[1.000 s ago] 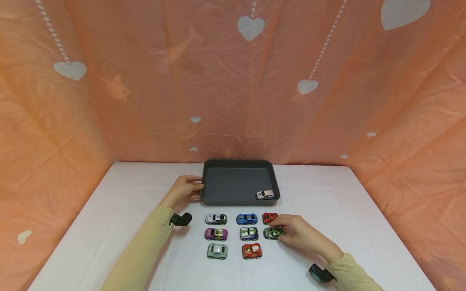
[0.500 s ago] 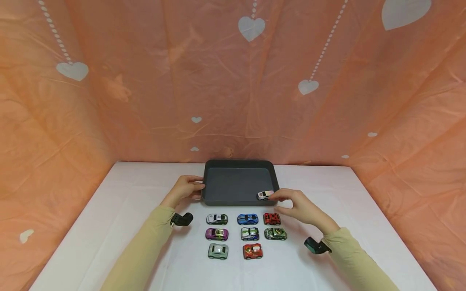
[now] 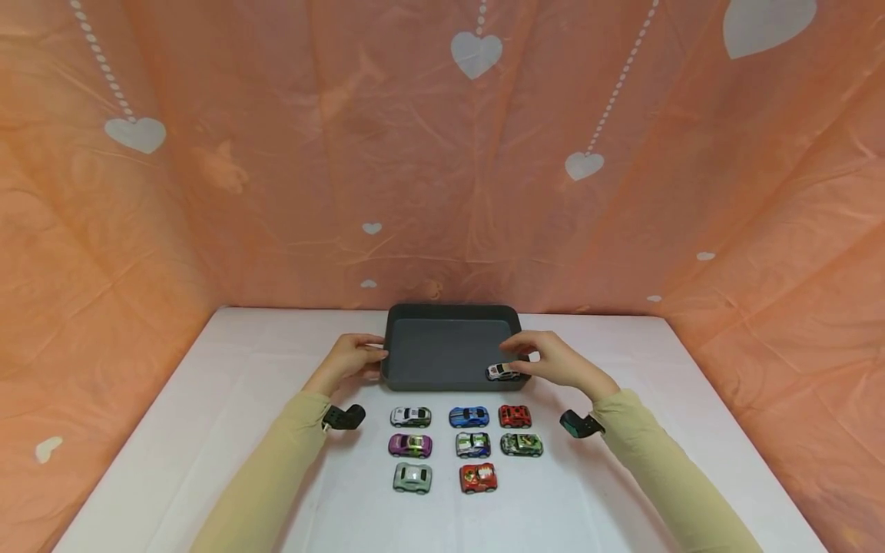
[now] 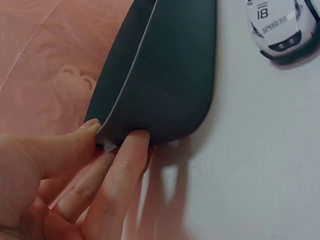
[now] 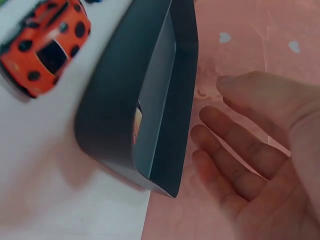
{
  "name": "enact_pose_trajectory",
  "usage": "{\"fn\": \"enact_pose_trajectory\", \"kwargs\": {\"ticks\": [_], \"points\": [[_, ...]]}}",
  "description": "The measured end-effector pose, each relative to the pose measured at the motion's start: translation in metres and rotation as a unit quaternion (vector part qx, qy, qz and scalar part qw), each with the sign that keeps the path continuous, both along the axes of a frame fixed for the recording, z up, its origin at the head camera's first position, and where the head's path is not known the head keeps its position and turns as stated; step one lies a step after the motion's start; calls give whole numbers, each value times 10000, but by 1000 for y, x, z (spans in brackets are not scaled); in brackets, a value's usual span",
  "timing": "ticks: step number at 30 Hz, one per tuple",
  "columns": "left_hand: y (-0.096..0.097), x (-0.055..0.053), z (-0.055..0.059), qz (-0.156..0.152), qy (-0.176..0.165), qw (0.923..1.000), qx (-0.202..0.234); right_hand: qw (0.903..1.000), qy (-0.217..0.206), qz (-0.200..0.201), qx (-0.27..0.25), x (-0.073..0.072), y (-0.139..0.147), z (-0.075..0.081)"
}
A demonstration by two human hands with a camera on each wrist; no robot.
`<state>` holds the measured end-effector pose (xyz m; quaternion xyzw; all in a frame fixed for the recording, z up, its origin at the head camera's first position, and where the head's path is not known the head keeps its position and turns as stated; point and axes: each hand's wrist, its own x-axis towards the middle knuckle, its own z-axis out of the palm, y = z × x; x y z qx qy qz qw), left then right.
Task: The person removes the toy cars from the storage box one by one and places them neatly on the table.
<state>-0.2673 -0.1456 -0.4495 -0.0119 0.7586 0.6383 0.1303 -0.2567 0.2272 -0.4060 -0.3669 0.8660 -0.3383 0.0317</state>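
A dark grey tray (image 3: 449,385) lies at the back of the white table. At its left end my left hand (image 3: 346,361) holds the wall; in the left wrist view the thumb (image 4: 75,137) is at the rim and a finger (image 4: 122,167) against the outer side. A white toy car (image 3: 499,373) sits in the tray's near right corner. Over that corner hovers my right hand (image 3: 556,362), its thumb partly covering the car. The right wrist view shows this hand's fingers (image 5: 225,160) spread apart from the tray, holding nothing.
In front of the tray, several toy cars stand in rows, among them a white one (image 3: 411,417), a blue one (image 3: 469,417), a spotted red one (image 3: 515,417) and a camouflage one (image 3: 522,445). Orange cloth (image 3: 415,153) hangs behind the table.
My right hand has moved away from the camouflage car, up and back to above the tray's right end. The left hand stays at the tray, and the cars stand where they were.
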Motion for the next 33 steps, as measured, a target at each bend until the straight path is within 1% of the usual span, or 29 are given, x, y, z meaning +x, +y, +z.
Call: {"fn": "enact_pose_trajectory", "kwargs": {"ticks": [9, 18, 25, 28, 33], "points": [[-1, -1, -2, 42, -24, 10000, -16, 9991, -401, 11, 108, -18, -2, 4], [0, -1, 0, 21, -17, 10000, -57, 9927, -1065, 57, 558, -30, -5, 0], [0, 2, 4, 5, -61, 9999, -104, 9894, -1079, 298, 923, -35, -11, -2], [0, 2, 4, 16, -87, 9999, -112, 9879, -1111, 274, 1049, -34, -13, -3], [-1, 1, 2, 11, -127, 9999, -110, 9856, -1048, 235, 1306, -33, -16, -4]]}}
